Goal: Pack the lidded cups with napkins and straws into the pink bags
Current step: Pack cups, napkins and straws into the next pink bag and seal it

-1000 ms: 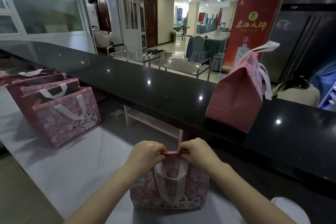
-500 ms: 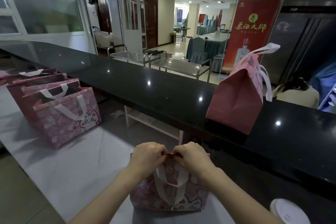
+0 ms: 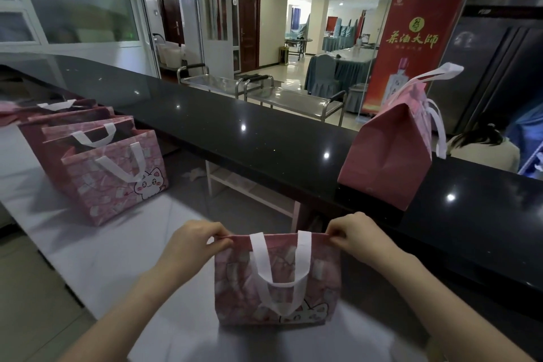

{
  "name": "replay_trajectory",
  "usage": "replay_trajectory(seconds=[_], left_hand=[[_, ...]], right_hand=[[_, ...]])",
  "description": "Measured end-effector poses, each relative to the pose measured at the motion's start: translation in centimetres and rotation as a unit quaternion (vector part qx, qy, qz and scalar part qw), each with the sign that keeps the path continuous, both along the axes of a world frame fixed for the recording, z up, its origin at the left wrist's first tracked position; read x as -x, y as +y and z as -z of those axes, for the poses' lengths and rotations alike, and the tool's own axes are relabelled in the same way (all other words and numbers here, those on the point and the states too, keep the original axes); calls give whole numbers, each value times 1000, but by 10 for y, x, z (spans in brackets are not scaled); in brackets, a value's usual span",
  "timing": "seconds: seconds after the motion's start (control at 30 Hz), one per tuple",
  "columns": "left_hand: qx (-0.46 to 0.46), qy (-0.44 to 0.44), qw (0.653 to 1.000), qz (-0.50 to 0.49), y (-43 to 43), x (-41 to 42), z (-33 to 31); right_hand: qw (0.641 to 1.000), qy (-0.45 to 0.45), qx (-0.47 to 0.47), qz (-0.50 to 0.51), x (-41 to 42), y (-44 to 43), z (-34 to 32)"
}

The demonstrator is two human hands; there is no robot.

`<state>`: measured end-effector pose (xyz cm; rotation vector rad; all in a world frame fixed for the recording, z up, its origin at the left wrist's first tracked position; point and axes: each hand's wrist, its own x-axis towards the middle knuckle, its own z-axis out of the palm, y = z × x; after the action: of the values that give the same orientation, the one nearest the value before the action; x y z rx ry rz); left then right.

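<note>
A pink bag with a cat print and white handles (image 3: 277, 279) stands on the white worktop in front of me. Its top edge is pressed flat and pulled straight. My left hand (image 3: 192, 244) pinches the left end of that edge. My right hand (image 3: 357, 233) pinches the right end. What is inside the bag is hidden. No cup, napkin or straw shows in this view.
Several open pink bags (image 3: 114, 173) stand in a row on the white worktop (image 3: 58, 232) at the left. Another pink bag (image 3: 390, 150), its top folded shut, sits on the raised black counter (image 3: 235, 132) behind. A person sits beyond the counter at the right.
Both hands were together at the middle of the bag's top edge. They have slid apart to its two ends, and the edge is now stretched flat. The white lid at the lower right has left the view.
</note>
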<state>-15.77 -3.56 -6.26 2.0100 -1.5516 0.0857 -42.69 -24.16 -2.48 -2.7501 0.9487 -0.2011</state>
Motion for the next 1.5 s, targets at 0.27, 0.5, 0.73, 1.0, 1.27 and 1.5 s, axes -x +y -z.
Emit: replay_trajectory(seconds=[0.27, 0.5, 0.73, 1.0, 1.27, 1.5], left_hand=[[70, -54, 993, -84, 43, 33, 5], [104, 57, 988, -102, 55, 95, 22], [137, 232, 961, -67, 49, 132, 35], [7, 285, 957, -60, 88, 106, 93], [-57, 364, 930, -17, 83, 80, 100], [-6, 331, 941, 70, 105, 46, 81]], right_hand=[[990, -123, 4, 72, -46, 23, 23], [947, -246, -170, 116, -32, 95, 65], [932, -272, -226, 82, 0, 165, 104], [931, -250, -259, 62, 11, 202, 146], [939, -237, -221, 114, -19, 203, 152], [922, -307, -168, 164, -55, 247, 143]])
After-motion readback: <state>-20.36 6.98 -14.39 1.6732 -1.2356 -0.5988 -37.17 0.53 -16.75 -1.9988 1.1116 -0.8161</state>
